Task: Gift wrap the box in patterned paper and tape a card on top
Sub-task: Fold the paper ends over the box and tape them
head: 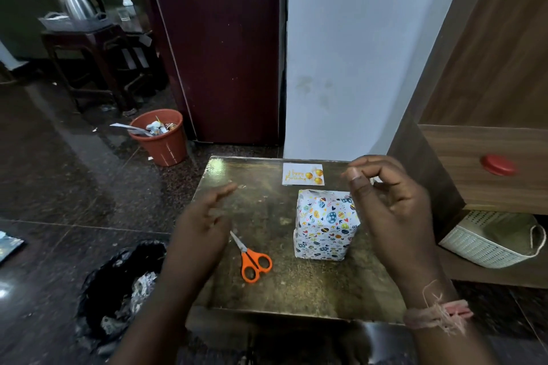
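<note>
Patterned paper covers the box point(325, 224) beside the card point(302, 174); left hand point(199, 229) relaxed, fingers straight; right hand point(390, 207) loosely curled, empty.

I see a dark polished stone floor point(74, 187), a white wall point(355, 53) beside a maroon door point(219, 47), wood-grain cabinetry point(492, 68) on the right, and an orange waste bin point(166, 142) near a dark stool point(89, 59).
</note>
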`<action>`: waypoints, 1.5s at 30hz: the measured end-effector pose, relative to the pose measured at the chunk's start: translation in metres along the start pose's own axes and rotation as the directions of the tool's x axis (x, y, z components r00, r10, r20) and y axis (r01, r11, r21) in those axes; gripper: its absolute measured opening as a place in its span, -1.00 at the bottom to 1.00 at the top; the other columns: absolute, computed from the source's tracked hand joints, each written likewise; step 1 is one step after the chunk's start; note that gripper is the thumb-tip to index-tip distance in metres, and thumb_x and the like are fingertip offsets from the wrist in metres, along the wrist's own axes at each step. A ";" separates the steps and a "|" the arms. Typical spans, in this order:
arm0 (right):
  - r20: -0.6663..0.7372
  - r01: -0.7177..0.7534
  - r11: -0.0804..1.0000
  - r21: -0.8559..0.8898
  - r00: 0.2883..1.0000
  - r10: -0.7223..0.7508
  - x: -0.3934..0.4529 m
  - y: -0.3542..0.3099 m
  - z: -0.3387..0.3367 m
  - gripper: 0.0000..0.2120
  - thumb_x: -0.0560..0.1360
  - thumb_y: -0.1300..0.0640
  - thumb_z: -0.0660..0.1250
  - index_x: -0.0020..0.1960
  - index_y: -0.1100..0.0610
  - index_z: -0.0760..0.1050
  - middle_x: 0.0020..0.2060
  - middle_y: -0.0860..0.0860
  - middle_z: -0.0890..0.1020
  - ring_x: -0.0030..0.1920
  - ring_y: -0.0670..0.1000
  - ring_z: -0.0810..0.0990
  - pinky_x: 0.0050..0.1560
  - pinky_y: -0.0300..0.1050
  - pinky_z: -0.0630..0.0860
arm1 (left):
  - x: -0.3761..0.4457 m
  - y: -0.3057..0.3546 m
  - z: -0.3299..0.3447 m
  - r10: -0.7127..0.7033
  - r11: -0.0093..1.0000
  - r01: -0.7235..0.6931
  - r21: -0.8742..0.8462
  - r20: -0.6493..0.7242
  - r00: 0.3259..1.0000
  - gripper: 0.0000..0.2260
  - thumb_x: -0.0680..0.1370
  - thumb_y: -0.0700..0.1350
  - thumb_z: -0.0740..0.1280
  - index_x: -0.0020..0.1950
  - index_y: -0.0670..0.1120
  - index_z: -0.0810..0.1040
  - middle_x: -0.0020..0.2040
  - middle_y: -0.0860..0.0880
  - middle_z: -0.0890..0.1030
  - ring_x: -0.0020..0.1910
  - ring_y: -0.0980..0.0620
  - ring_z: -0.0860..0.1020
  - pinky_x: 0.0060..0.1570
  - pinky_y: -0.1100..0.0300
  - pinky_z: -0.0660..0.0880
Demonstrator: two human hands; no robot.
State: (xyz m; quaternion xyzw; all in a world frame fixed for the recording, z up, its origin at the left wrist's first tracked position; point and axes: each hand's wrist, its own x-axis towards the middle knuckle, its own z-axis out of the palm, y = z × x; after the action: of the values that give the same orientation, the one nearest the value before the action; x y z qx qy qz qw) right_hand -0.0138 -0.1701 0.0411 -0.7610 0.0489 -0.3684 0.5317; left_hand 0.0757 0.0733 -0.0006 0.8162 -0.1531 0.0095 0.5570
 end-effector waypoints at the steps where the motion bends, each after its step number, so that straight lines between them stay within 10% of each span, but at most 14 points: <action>1: -0.019 0.039 0.999 -0.037 0.999 -0.040 0.000 -0.004 0.003 -0.86 0.56 0.06 0.38 -0.14 0.08 0.59 -0.05 0.00 0.62 0.08 0.06 0.61 0.13 -0.02 0.49 | -0.003 -0.007 -0.010 -0.071 0.996 0.070 0.059 0.010 0.997 -0.53 0.41 -0.20 0.38 0.27 0.17 0.57 0.19 0.06 0.67 0.04 0.21 0.64 0.12 0.11 0.60; 4: -0.014 0.139 0.979 -0.152 0.990 -0.143 -0.005 -0.022 0.018 -0.87 0.56 0.07 0.39 -0.16 0.03 0.58 -0.10 -0.07 0.61 0.08 0.08 0.58 0.15 -0.19 0.39 | -0.001 -0.026 -0.024 -0.201 0.885 0.141 0.444 0.091 0.975 -0.21 0.19 0.24 0.23 0.42 0.06 0.50 0.32 -0.11 0.60 0.32 -0.16 0.55 0.39 -0.11 0.38; 7: 0.069 0.200 0.966 -0.166 0.979 -0.191 -0.015 -0.035 0.037 -0.87 0.56 0.04 0.40 -0.16 0.01 0.57 -0.10 -0.12 0.60 0.09 0.04 0.54 0.15 -0.14 0.37 | 0.003 -0.038 -0.018 -0.349 0.724 0.185 0.665 0.122 0.929 -0.14 0.19 0.24 0.21 0.53 0.11 0.37 0.47 -0.05 0.46 0.47 -0.17 0.37 0.45 -0.09 0.25; 15: 0.198 0.230 0.966 -0.121 0.959 -0.204 -0.030 -0.043 0.051 -0.85 0.57 0.04 0.41 -0.15 0.05 0.59 -0.13 -0.13 0.58 0.06 0.00 0.52 0.08 -0.15 0.40 | -0.002 -0.039 -0.016 -0.250 0.835 0.204 0.511 0.022 0.968 -0.49 0.38 -0.13 0.55 0.32 0.06 0.61 0.19 -0.06 0.65 0.18 -0.07 0.60 0.11 0.09 0.52; 20: 0.283 0.147 0.989 0.017 0.948 -0.146 -0.036 -0.049 0.060 -0.88 0.57 0.14 0.41 -0.15 0.06 0.58 -0.20 -0.08 0.57 -0.19 0.02 0.56 -0.18 -0.08 0.49 | -0.021 -0.018 -0.030 -0.277 0.958 0.278 0.068 -0.022 0.960 -0.58 0.44 -0.21 0.59 0.28 -0.03 0.64 0.08 0.03 0.73 0.06 0.08 0.69 0.14 0.09 0.61; 26: 0.396 -0.123 0.971 -0.206 0.897 0.197 -0.058 -0.042 0.091 -0.64 0.59 -0.02 0.36 0.37 -0.06 0.48 0.12 -0.18 0.56 0.10 -0.16 0.57 0.16 -0.18 0.52 | -0.049 0.010 -0.026 -0.238 0.918 0.243 -0.314 0.055 0.970 -0.62 0.48 -0.26 0.52 0.29 -0.07 0.64 0.13 -0.02 0.74 0.16 0.03 0.69 0.11 0.23 0.61; 35: 0.430 -0.473 0.880 0.045 0.805 0.410 -0.071 -0.038 0.113 -0.71 0.64 0.22 0.27 0.21 -0.14 0.55 -0.10 -0.10 0.63 -0.32 -0.12 0.59 -0.24 -0.14 0.58 | -0.057 -0.001 -0.039 -0.233 0.868 0.274 -0.415 0.147 0.961 -0.63 0.45 -0.15 0.53 0.26 0.00 0.68 0.17 -0.09 0.72 0.24 -0.09 0.65 0.30 -0.05 0.50; 45: 0.441 -0.402 0.914 0.058 0.831 0.338 -0.066 -0.017 0.106 -0.81 0.52 0.25 0.46 0.00 -0.04 0.68 -0.14 -0.02 0.72 -0.12 0.05 0.70 -0.03 0.06 0.68 | -0.041 -0.004 -0.042 -0.286 0.808 0.398 -0.435 0.302 0.910 -0.64 0.46 -0.10 0.50 0.24 -0.14 0.68 0.19 -0.22 0.69 0.09 -0.06 0.62 0.10 0.06 0.52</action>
State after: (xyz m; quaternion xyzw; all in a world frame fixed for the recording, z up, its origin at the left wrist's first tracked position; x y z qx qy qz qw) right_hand -0.0014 -0.0502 0.0046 -0.7567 0.0521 -0.0874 0.6458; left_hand 0.0447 0.1225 0.0037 0.6591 -0.0613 -0.2215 0.7161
